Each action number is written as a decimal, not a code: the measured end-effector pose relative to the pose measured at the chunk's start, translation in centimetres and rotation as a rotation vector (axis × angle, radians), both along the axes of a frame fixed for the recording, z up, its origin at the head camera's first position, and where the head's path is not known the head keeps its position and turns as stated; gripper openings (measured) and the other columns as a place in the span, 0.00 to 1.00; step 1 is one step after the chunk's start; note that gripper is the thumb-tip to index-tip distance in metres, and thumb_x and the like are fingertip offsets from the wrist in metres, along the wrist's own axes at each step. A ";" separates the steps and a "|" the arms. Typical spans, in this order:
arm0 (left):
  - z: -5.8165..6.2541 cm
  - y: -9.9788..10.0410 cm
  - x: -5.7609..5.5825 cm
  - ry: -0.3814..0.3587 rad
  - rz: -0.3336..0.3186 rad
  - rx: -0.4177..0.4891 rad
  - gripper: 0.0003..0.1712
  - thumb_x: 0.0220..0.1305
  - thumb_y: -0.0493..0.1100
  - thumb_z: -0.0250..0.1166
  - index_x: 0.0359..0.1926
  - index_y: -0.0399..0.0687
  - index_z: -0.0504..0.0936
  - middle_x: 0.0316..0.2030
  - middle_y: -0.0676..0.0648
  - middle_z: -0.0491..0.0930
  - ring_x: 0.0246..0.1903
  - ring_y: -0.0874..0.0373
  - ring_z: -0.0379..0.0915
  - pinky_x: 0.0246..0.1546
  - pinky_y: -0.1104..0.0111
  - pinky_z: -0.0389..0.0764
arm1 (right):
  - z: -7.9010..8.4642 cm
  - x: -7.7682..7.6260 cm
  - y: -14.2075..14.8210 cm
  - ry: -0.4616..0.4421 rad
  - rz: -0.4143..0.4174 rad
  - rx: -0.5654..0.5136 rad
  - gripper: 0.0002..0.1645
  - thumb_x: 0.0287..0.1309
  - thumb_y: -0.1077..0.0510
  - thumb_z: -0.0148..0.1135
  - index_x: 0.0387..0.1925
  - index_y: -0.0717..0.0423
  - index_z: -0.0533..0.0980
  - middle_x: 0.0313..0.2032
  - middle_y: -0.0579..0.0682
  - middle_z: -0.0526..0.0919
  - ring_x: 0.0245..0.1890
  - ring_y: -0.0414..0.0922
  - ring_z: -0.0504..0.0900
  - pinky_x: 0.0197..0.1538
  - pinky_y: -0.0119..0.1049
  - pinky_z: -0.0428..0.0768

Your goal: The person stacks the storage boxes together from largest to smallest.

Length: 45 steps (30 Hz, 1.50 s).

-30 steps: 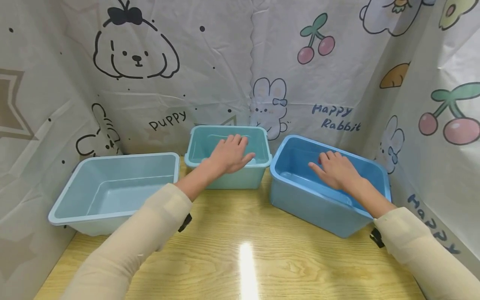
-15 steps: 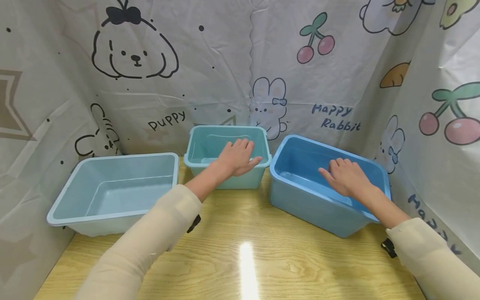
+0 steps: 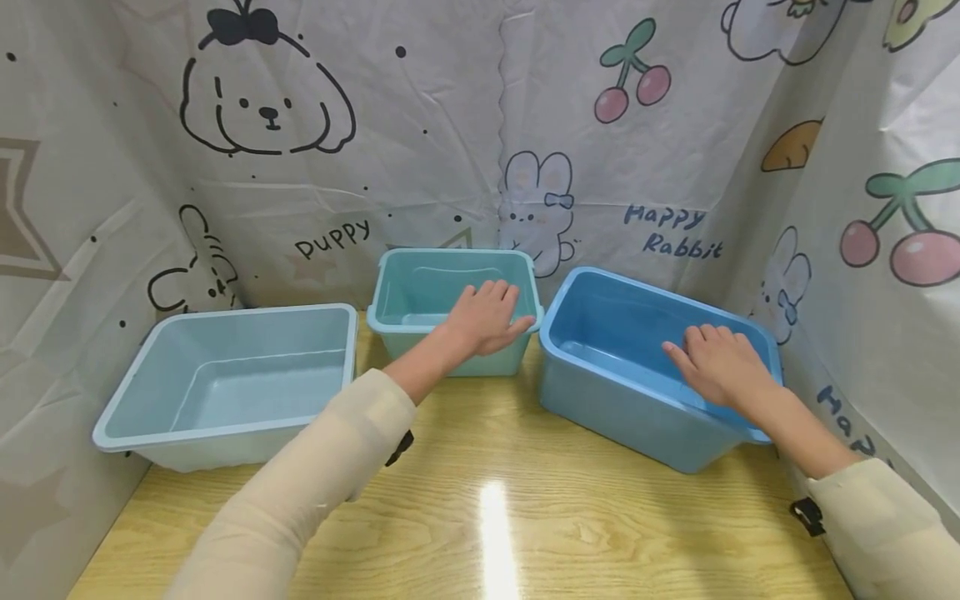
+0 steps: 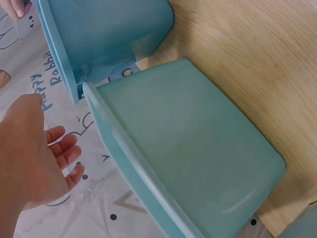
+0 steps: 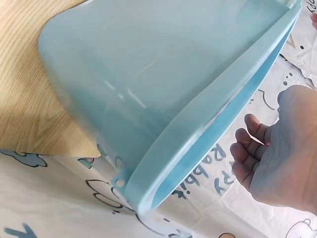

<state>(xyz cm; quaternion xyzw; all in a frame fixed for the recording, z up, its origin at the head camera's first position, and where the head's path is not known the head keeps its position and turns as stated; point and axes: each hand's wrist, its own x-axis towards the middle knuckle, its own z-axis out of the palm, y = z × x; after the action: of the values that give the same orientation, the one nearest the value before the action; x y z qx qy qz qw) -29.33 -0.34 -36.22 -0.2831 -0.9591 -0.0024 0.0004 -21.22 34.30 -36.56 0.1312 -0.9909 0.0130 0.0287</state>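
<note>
Teal tub point(image 3: 427, 287) (twelve o'clock) and blue tub point(image 3: 622, 396) (two) are overhung by left hand point(image 3: 489, 318) and right hand point(image 3: 717, 364), each grip slack, empty.

Blue bin point(image 5: 124, 64) on wood tabletop point(image 5: 25, 94), near its corner. Right hand point(image 5: 285, 153) beside bin's rim, apart from it, fingers point(image 5: 243, 136) loosely bent. Printed cloth point(image 5: 59, 193) beyond tabletop edge, "Rabbit" lettering point(image 5: 197, 174) by rim.
</note>
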 end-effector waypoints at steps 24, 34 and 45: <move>-0.8 2.1 -1.0 0.032 -0.011 -0.025 0.35 0.76 0.66 0.37 0.66 0.44 0.65 0.58 0.45 0.71 0.56 0.51 0.67 0.53 0.57 0.69 | -0.3 2.8 3.5 0.032 -0.072 0.049 0.25 0.76 0.45 0.44 0.29 0.62 0.66 0.23 0.52 0.67 0.25 0.51 0.69 0.26 0.42 0.64; -1.0 2.9 -1.1 0.029 -0.010 -0.042 0.36 0.76 0.66 0.36 0.66 0.45 0.65 0.60 0.46 0.70 0.58 0.52 0.66 0.54 0.58 0.68 | -0.8 3.6 4.4 0.045 -0.070 0.058 0.24 0.76 0.47 0.47 0.27 0.60 0.64 0.21 0.51 0.64 0.22 0.49 0.66 0.24 0.40 0.61; -1.5 4.1 -1.4 0.027 -0.020 -0.029 0.37 0.76 0.67 0.37 0.67 0.44 0.65 0.60 0.45 0.70 0.59 0.51 0.65 0.56 0.58 0.68 | -1.1 4.1 5.7 0.052 -0.103 0.123 0.25 0.75 0.47 0.48 0.26 0.61 0.63 0.21 0.51 0.63 0.22 0.49 0.65 0.26 0.41 0.61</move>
<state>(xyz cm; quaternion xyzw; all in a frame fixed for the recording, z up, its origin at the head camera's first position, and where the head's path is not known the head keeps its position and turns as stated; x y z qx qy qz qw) -30.73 3.80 -37.75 -0.2929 -0.9560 0.0153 0.0095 -17.16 39.97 -37.62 0.0820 -0.9941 -0.0526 0.0471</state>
